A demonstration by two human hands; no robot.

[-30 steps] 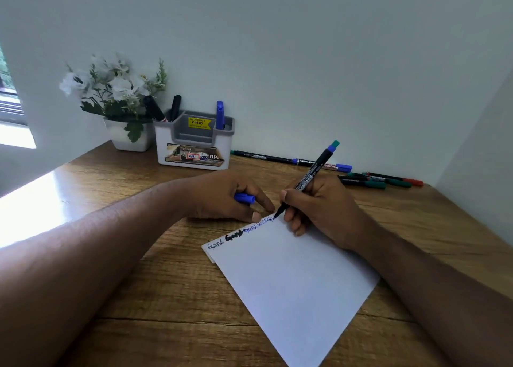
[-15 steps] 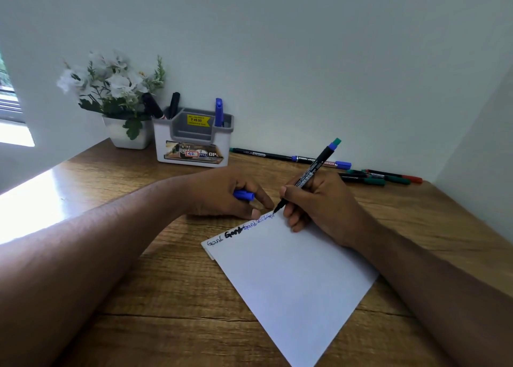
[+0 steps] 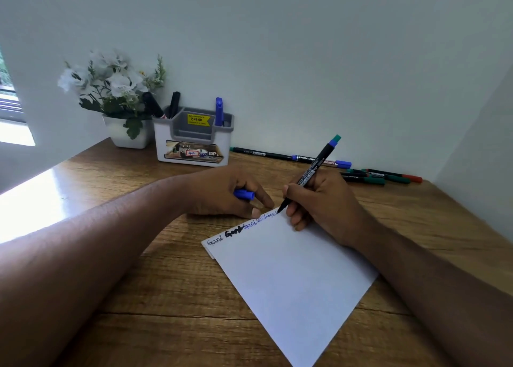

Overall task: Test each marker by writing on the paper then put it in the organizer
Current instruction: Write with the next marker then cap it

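Writing hand: the right hand [image 3: 324, 200] has its fingers clamped round a black marker [image 3: 309, 173], tilted, with the tip on the top edge of the paper.
Desk: a wooden desk [image 3: 172, 297] carries everything, with both forearms stretched across it.
Paper: a white sheet of paper [image 3: 291, 278] lies slantwise under the right hand's fingers; a row of scribbled words in black and blue runs along its top edge, ending at the marker tip.
Plant: a white pot of white flowers [image 3: 111, 89] stands far beyond the left fingers, against the wall.
Organizer: a grey and white organizer [image 3: 194, 142] sits beyond the left hand's knuckles, just beside the pot; two black markers [image 3: 163, 104] and one blue marker [image 3: 219, 111] stand in it.
Holding hand: the left hand [image 3: 222, 191] rests on the desk at the paper's top edge, its fingers curled round a blue cap [image 3: 244, 194].
Loose markers: a row of markers [image 3: 374, 176] lies beyond the right hand's fingers, along the wall, capped in blue, green and red.
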